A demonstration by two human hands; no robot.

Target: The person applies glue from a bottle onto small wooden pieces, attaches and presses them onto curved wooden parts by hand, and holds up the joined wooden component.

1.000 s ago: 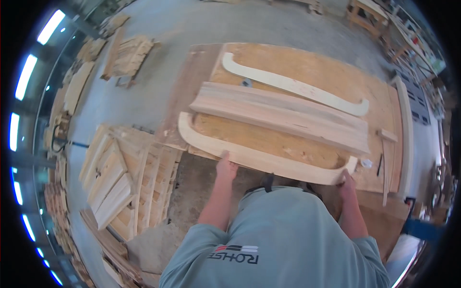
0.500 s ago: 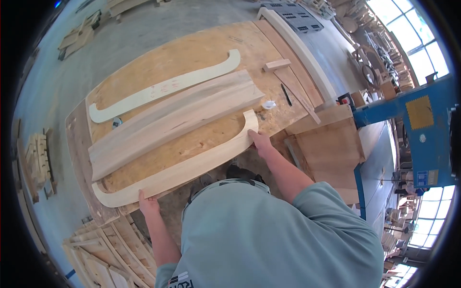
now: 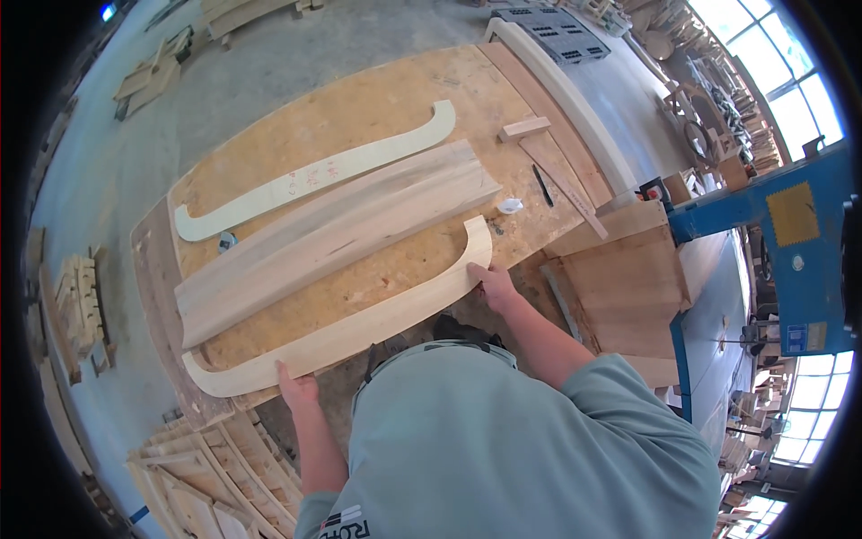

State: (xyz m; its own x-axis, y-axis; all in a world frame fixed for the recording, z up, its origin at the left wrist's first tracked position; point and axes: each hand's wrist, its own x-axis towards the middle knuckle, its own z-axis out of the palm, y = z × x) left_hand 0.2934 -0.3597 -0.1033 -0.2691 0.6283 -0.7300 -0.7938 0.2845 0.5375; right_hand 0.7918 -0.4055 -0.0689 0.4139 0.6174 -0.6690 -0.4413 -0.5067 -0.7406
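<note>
Along the near edge of the worktable (image 3: pixel 368 277) lies a long curved wooden piece (image 3: pixel 337 339) with upturned ends. My left hand (image 3: pixel 297 388) grips its near edge toward the left end, thumb on top and fingers hidden below. Near the right-hand bend, my right hand (image 3: pixel 495 286) holds the same piece, thumb over its face. Beyond it rests a wide, hollowed wooden board (image 3: pixel 341 238). Farther back is a pale template (image 3: pixel 314 177) of similar outline, with red markings.
A small wood block (image 3: pixel 523 129), a thin wooden strip (image 3: pixel 575 202), a black pen (image 3: pixel 543 185) and a white item (image 3: pixel 510 206) lie at the table's right. A blue machine (image 3: pixel 790 234) stands to the right; curved wooden frames (image 3: pixel 211 467) are stacked at lower left.
The whole scene has shifted slightly right and down in view. Both hands keep their hold on the curved piece, which stays in about the same place on the table.
</note>
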